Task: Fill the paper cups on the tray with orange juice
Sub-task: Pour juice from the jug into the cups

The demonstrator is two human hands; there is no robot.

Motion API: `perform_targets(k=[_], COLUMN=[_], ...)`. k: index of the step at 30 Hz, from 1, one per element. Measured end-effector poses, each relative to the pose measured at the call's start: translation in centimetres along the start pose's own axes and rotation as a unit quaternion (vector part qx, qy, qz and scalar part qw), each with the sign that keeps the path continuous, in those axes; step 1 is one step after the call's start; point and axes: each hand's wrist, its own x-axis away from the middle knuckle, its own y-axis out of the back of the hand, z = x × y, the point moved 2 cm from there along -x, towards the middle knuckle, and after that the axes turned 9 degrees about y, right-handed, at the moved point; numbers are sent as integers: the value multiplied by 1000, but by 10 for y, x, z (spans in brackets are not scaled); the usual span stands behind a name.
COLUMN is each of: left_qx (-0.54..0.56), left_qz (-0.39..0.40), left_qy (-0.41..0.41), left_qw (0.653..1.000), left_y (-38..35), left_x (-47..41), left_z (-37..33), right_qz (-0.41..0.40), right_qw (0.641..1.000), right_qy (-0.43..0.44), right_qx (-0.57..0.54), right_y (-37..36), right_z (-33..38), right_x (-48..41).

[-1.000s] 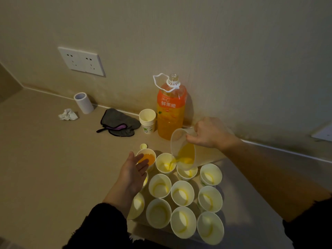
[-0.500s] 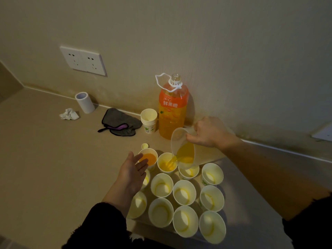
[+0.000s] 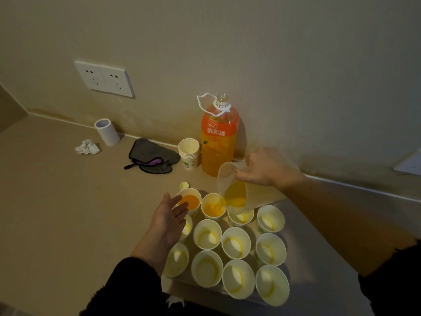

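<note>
Gripping a tilted jug [image 3: 228,173], the right hand [image 3: 266,167] is pouring juice [image 3: 235,195] into the second back-row cup [image 3: 213,207] on the tray [image 3: 305,247]; the left hand [image 3: 169,221], fingers [image 3: 180,212] straight, is hovering beside the filled cup [image 3: 191,201].

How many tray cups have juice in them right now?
2: the back-left corner cup and the cup beside it, being filled from the pitcher. The third cup is partly hidden.

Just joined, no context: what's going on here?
The right hand tilts a clear jug, pouring orange juice into the second back-row cup. The first back-row cup is already full; the other cups on the tray look empty. The left hand hovers open by the first back-row cup.
</note>
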Motion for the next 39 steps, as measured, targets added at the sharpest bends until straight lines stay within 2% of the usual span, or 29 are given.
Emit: perform_targets(k=[39], left_qx=[-1], left_qz=[8], left_qy=[10], left_qw=[1000], left_y=[2], left_x=[-5], left_z=[0], right_qz=[1], right_qw=[1000], right_qy=[-22], right_qx=[18], right_y=[4], right_z=[0], right_x=[-1])
